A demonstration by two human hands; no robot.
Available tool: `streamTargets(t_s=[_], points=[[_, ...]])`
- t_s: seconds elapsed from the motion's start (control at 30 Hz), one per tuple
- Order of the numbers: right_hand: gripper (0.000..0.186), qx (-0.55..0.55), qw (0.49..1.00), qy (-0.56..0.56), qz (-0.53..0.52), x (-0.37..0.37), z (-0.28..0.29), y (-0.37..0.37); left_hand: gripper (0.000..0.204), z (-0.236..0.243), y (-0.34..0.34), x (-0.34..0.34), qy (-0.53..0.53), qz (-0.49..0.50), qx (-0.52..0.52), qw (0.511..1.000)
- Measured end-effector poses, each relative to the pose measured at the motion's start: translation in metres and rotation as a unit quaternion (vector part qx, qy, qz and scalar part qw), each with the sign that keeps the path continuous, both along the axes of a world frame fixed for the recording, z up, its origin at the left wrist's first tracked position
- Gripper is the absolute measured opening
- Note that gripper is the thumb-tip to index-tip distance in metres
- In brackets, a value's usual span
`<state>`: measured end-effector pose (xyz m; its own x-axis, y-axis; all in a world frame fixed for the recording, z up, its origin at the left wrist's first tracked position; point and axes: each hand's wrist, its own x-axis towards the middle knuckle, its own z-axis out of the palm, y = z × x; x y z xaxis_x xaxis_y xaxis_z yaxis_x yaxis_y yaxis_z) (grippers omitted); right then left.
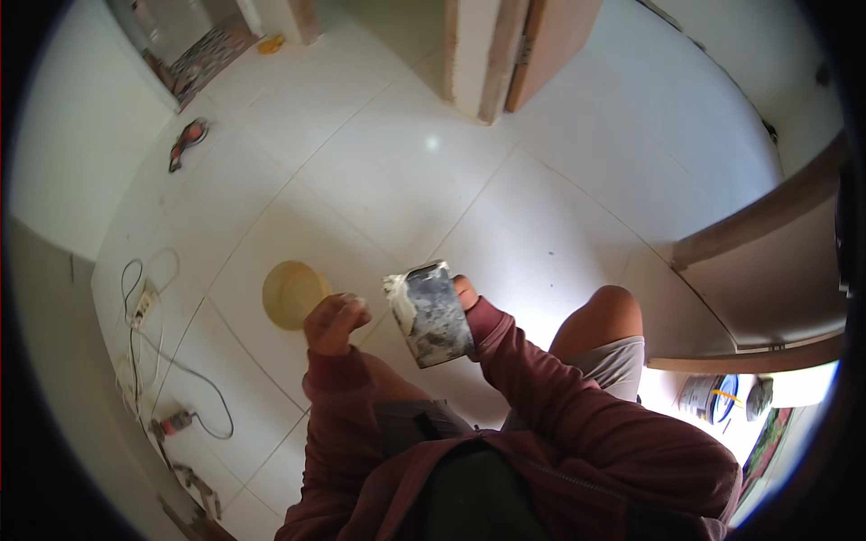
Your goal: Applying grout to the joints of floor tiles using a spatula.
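My right hand (465, 292) grips a dark grey rectangular container (433, 316) from its right side; most of my fingers are behind it. White plaster-like paste is smeared over its face and is thickest along the left and upper edges. To the left of it, apart from it, my left hand (336, 323) is closed with the fingers curled together. A small whitish bit shows at its fingertips, too small to name. Just beyond that hand a pale yellow bucket (296, 296) stands on the tiled floor, partly covered by the hand.
A power strip (142, 307) with tangled cords lies along the left wall, near a corded tool (177, 422). Farther off is a red and black power tool (188, 144). A door (550, 50) stands ajar ahead. A paint bucket (708, 398) is at the right, beyond a curved wooden-edged panel (767, 270).
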<state>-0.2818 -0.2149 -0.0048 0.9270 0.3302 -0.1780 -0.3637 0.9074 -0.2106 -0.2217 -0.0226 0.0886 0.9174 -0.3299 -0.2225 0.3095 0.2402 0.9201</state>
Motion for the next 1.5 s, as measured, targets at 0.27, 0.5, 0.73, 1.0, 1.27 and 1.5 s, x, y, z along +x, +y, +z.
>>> streamTargets(t_s=[0.27, 0.5, 0.73, 1.0, 1.27, 1.5], points=[[0.008, -0.342, 0.888, -0.159, -0.263, 0.045, -0.060, 0.056, 0.019, -0.039, 0.065, 0.116, -0.030, 0.226, -0.258, 0.939], [0.008, -0.498, 0.752, -0.099, -0.420, 0.009, -0.113, -0.038, 0.057, 0.117, -0.182, -0.188, -0.368, -0.577, -0.192, 0.703], [0.016, -0.277, 0.910, -0.006, -0.307, -0.014, -0.071, -0.020, 0.049, 0.019, -0.072, -0.010, -0.389, -0.294, -0.002, 0.873], [0.039, -0.596, 0.781, 0.185, 0.008, -0.066, -0.117, -0.036, 0.043, -0.263, 0.221, 0.063, 0.293, -0.043, 0.486, 0.822], [0.039, -0.889, 0.429, 0.099, 0.126, -0.025, -0.125, 0.027, 0.102, -0.290, 0.188, 0.046, 0.243, -0.238, 0.862, 0.375], [0.035, -0.870, 0.457, 0.184, 0.014, -0.008, -0.132, 0.015, 0.112, -0.383, 0.229, 0.029, 0.194, 0.036, 0.963, 0.183]])
